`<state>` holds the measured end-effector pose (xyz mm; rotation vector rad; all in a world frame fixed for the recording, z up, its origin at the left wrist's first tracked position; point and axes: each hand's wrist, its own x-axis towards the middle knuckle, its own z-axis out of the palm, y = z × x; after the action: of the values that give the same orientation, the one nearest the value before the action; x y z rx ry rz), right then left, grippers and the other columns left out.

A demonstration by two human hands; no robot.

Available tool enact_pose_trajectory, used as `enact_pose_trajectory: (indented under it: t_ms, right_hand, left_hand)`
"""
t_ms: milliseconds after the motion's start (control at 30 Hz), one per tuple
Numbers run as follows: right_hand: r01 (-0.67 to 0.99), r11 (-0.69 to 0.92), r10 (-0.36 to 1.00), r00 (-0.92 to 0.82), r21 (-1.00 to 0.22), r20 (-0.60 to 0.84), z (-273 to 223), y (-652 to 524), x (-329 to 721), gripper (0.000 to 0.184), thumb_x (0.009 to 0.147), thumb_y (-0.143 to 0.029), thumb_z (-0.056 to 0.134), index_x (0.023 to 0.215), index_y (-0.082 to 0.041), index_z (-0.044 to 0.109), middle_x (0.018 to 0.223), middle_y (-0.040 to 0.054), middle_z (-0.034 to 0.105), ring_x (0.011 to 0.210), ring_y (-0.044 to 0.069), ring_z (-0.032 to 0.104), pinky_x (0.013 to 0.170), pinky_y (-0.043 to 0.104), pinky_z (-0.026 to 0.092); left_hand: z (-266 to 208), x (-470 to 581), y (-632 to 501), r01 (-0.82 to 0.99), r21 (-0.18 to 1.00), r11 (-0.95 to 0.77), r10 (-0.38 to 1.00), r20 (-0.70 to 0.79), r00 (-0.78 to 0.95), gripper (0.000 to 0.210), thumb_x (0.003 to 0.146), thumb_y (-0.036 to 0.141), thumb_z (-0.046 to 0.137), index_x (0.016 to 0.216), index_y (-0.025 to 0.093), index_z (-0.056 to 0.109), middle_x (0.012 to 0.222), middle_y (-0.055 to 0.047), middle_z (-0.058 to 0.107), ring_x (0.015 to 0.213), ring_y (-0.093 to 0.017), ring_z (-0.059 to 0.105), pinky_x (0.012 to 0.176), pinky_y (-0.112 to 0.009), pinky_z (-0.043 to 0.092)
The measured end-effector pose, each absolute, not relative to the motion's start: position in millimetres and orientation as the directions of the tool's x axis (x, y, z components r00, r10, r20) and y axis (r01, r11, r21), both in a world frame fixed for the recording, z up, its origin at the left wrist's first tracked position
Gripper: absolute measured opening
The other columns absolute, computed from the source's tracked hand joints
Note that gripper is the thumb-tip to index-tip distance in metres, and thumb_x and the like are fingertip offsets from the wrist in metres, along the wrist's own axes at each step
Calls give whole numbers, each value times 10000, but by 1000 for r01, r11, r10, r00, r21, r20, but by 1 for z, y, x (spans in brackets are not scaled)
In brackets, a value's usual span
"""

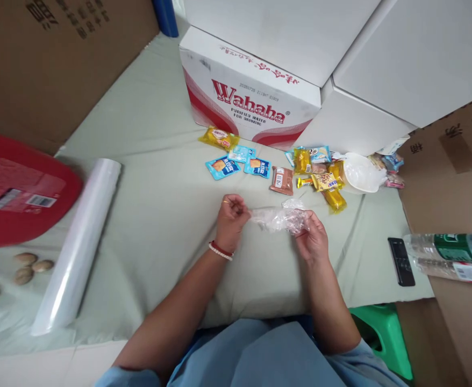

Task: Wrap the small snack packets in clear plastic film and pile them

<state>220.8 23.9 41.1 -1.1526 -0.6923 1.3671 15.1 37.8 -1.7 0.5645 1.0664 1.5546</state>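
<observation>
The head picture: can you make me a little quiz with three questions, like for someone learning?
1. What are the left hand and right hand holding together?
A) a bottle
B) crinkled clear plastic
C) a blue packet

2. True or false: the long plastic roll lies to the left of the Wahaha box.

3. Fill the gap: the bracelets are on the ____ wrist.

Key: 1. B; 2. true; 3. left.
</observation>
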Motion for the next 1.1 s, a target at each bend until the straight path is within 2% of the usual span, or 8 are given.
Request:
enact_pose_trajectory:
  t_ms: [133, 300, 433, 533, 700, 833, 933, 1100]
  right_hand:
    - [-338, -254, 937, 145, -906, -316, 44, 20, 212, 421, 696, -511, 920, 732, -218, 620, 776, -1, 708, 608, 121, 600, 499, 221, 465]
    - [-271, -389, 898, 102, -880, -428, 40, 16, 203, 407, 706, -506, 872, 742, -210, 595, 792, 16, 734, 546, 114, 561, 464, 228, 414]
    - [-87, -233, 940, 236, -969, -247, 34, 10, 201, 361, 828, -531, 763, 773, -215, 600, 728, -21, 662, 565, 113, 499, 529, 247, 419]
    - [275, -79, 963, 271, -958, -2, 33, 4, 205, 302, 965, -510, 632, 869, -224, 636, 760, -18, 657, 637, 142, 547, 628, 280, 461]
    - [614, 117, 956, 143, -780, 256, 33, -3, 211, 235, 1024, -428, 575, 930, -230, 662, 854, 18, 690, 776, 178, 631, 757, 313, 498]
    - [431, 25, 973, 198, -902, 122, 37, -4, 204, 278, 1024, -497, 570, 955, -238, 644, 861, 20, 727, 749, 181, 661, 741, 325, 540]
    - [151, -79, 963, 269, -985, -36, 39, 0, 201, 339, 975, -575, 615, 920, -240, 611, 889, 17, 733, 697, 167, 652, 655, 312, 557]
    - [-146, -165, 899, 385, -975, -210, 37, 9, 207, 391, 828, -581, 771, 856, -234, 593, 782, -34, 659, 556, 109, 566, 472, 233, 448]
  left_hand:
    - [-6, 19, 29, -392, 920, 14, 980, -91, -179, 266, 751, 336, 828, 844, 201, 618, 767, 26, 556, 685, -112, 503, 657, -234, 433]
    - [-6, 20, 26, -586, 803, 104, 994, -106, 31, 676, 819, 745, 724, 1273, 255, 628, 1258, -89, 611, 1018, -206, 625, 831, -319, 550]
    - [-5, 20, 27, -634, 725, 269, 962, -172, 212, 941, 709, 821, 774, 1443, 312, 478, 1508, -143, 435, 1263, -325, 578, 907, -462, 603]
    - [-8, 23, 25, -553, 786, 276, 956, -167, 241, 1018, 706, 786, 806, 1507, 317, 387, 1566, -173, 363, 1288, -336, 564, 905, -473, 609]
    - [-10, 26, 17, -111, 974, -198, 973, 182, -139, 783, 805, 662, 797, 1407, 265, 494, 1339, -129, 499, 1142, -252, 580, 879, -397, 580]
    - [-3, 25, 13, 298, 824, -481, 870, 490, 49, 448, 903, 539, 750, 1226, 243, 656, 1167, -95, 601, 1081, -250, 593, 962, -441, 524]
    - [-2, 26, 14, 307, 772, -557, 829, 495, 259, 462, 881, 530, 777, 1220, 230, 686, 1151, -102, 665, 1073, -272, 615, 970, -462, 495]
    - [-9, 23, 21, 216, 837, -503, 859, 457, 229, 114, 962, 244, 645, 996, 235, 753, 961, -56, 711, 960, -220, 631, 889, -398, 502]
